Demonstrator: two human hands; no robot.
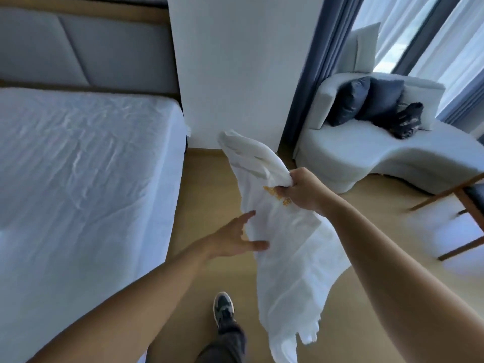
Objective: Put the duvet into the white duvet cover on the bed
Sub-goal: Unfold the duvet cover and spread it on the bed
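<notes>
A foot in a grey and white shoe stands on the wooden floor, just beside the bed. Both bare arms reach out over the floor. The white duvet cover is not on the bed; it hangs in the air between the two hands and falls down toward the shoe. The right hand is a tight fist around a bunched part near the top of the cover and holds it up. The left hand is lower, with its fingers straight and spread wide at the cover's left edge and its thumb against the cloth. Some small orange marks show on the cover right by the right hand, but they are too blurry to read. The bed is on the left with a wrinkled white sheet, and a grey headboard is behind it. Farther back is a white wall. To the right a pale sofa holds dark blue cushions and a black bag, near a blue curtain.
</notes>
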